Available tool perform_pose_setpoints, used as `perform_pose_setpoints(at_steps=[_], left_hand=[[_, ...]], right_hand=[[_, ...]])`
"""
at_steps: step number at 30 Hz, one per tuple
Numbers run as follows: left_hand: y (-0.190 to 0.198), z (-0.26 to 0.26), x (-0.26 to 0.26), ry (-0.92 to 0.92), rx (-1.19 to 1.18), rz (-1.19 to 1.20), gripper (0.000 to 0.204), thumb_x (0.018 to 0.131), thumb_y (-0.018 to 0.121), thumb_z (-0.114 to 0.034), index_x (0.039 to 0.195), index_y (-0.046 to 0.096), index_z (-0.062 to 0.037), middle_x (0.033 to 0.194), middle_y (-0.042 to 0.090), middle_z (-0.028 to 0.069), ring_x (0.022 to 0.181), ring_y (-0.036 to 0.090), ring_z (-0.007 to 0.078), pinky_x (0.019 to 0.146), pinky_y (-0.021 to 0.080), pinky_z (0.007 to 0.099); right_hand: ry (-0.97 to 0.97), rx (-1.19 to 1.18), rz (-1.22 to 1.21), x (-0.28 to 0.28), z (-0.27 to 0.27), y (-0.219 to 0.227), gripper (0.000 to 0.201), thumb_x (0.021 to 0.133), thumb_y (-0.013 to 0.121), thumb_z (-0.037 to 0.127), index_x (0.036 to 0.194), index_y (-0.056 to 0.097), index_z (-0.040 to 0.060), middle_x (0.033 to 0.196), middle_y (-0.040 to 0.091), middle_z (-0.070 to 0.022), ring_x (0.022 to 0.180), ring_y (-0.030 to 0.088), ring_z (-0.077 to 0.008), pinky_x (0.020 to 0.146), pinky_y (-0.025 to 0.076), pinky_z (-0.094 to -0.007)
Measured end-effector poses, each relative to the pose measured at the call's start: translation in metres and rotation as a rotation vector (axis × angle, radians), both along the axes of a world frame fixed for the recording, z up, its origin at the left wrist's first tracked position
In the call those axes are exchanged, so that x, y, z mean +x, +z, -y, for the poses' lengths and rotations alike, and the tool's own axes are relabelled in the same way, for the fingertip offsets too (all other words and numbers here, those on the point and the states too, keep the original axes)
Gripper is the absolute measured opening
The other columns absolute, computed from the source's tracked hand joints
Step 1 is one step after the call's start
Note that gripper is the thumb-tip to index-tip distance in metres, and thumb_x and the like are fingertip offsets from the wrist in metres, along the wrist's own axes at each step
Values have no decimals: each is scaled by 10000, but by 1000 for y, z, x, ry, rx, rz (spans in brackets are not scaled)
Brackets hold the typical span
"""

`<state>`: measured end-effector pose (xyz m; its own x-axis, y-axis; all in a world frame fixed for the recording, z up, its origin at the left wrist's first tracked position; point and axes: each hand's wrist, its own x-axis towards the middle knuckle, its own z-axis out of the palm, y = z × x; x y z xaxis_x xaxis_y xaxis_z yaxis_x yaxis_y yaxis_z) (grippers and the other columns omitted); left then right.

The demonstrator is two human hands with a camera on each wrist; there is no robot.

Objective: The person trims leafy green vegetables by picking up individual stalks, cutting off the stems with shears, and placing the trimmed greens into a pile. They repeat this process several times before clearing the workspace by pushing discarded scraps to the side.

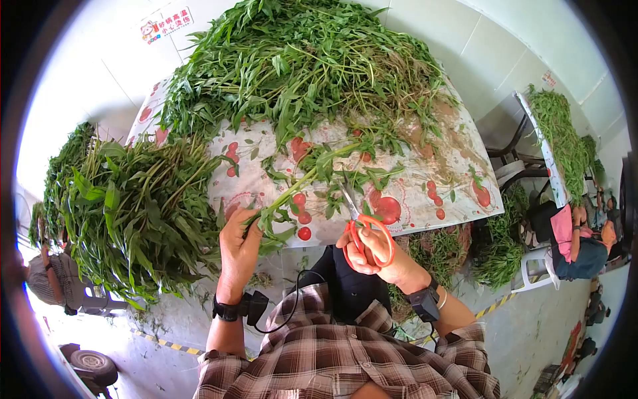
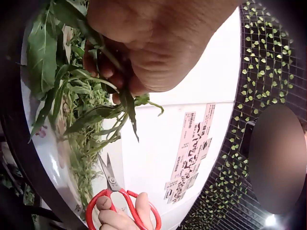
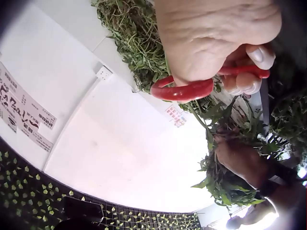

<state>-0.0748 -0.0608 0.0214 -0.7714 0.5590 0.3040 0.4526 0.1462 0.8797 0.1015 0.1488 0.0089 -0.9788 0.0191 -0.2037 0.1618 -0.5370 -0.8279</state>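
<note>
While the leafy stem (image 1: 302, 181) lies slanting over the desk's (image 1: 458, 174) near edge, the left hand (image 1: 238, 247) pinches its lower end in a closed grip, the right hand (image 1: 372, 251) curls through one pair of red scissors (image 1: 362, 229), blades slightly parted beside it, two green heaps crowding behind and left.

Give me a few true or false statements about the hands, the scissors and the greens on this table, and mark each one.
1. The right hand holds red-handled scissors. True.
2. The left hand lies flat on the tablecloth. False: its fingers grip a leafy stem.
3. The scissors' blades point toward the held stem. True.
4. The tablecloth is plain white. False: it has a red fruit print.
5. A large pile of greens lies at the table's far side. True.
</note>
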Motion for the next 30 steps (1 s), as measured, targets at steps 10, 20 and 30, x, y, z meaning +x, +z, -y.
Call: perform_pose_setpoints(at_steps=[10,20,30], left_hand=[[0,4,4,-2,-22,30,119,890,568,-11,988,589,53,801,498,70,705,467,143,639,395,261],[-1,7,4,-14,-55,-44,125,862,605,-33,952,600,53,781,501,102,709,490,205,660,409,296],[5,3,3,-78,-134,-77,127,858,613,-42,941,609,53,756,505,110,704,484,225,661,402,316]], right_hand=[[-4,143,94,-7,2,12,556,946,504,536,992,545,-16,585,436,22,427,376,-47,395,285,-199],[46,261,140,-16,-15,18,549,947,507,532,989,563,-12,605,497,-3,441,424,-65,403,305,-208],[8,430,203,-24,-32,15,386,949,585,404,768,532,67,519,504,3,374,435,-71,362,296,-227]])
